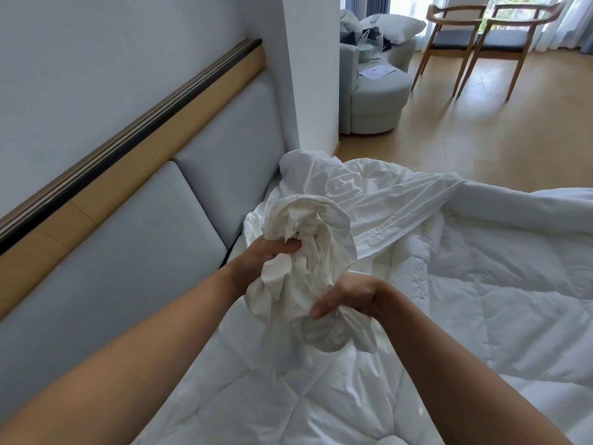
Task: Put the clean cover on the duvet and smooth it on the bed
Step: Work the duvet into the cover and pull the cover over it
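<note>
Gripping a bunched wad of white cover (308,232), both hands are raised a little above the quilted duvet (481,303). The left hand (269,252) has its fingers curled into the upper part of the bundle. The right hand (348,297) clutches the lower part, with its thumb laid across the cloth. The hands are near each other, with gathered fabric between them.

From the bundle, a hemmed edge of the cover runs up and to the right as a drawn band, ending at a folded-over edge of the duvet (529,203). More of the cover is heaped at the far corner, touching the base of a white pillar (308,75). The duvet lies spread below and to the right of the hands, and its near part runs out of the bottom of the view.

On the left, a padded grey headboard (144,239) with a wooden rail closes that side; the bedding touches its lower edge. Beyond the pillar, open wooden floor (481,130) runs along the far edge of the duvet. A grey armchair (375,101) piled with a pillow (398,25) and bags stands past the pillar, and two wooden chairs (481,43) stand by the window, well apart from the bedding.
</note>
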A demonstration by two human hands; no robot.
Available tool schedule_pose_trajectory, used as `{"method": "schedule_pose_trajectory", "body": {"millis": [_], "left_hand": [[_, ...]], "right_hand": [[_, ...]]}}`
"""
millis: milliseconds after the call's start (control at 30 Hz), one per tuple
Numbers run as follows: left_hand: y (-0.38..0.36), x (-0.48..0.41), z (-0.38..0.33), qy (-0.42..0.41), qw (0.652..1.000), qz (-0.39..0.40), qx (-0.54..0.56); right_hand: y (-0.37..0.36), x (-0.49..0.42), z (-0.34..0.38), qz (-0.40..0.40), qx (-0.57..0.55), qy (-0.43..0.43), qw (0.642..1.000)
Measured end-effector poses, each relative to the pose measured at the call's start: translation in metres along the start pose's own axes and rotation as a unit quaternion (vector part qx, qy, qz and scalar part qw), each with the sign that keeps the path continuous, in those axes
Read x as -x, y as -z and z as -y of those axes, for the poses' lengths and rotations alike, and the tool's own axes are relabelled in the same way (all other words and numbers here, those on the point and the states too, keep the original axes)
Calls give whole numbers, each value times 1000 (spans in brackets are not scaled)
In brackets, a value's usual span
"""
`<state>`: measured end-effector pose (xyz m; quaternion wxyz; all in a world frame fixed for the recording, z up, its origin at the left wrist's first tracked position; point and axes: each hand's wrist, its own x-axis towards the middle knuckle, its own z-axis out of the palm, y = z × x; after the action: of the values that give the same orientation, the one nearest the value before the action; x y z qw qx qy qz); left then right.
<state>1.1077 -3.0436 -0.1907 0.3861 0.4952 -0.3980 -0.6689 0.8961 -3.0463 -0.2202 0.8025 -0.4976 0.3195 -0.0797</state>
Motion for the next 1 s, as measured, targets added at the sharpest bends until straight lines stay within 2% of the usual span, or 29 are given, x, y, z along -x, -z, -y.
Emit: {"method": "schedule_pose_trajectory", "body": {"millis": [100, 300, 500, 700, 800, 1000], "left_hand": [[0, 9, 0, 20, 1000, 7, -3], [6, 17, -2, 56, 996, 15, -63], [-1, 21, -6, 176, 977, 94, -78], [-8, 26, -14, 248, 944, 157, -153], [-11, 26, -12, 279, 926, 157, -200], [-16, 31, -8, 260, 945, 112, -162]], "right_hand": [[1, 2, 0, -17, 18, 20, 999], [9, -4, -10, -47, -66, 90, 993], [6, -13, -3, -151, -102, 149, 972], [-2, -16, 0, -168, -116, 183, 962], [-4, -15, 5, -186, -110, 178, 960], [7, -19, 13, -216, -98, 174, 956]]}}
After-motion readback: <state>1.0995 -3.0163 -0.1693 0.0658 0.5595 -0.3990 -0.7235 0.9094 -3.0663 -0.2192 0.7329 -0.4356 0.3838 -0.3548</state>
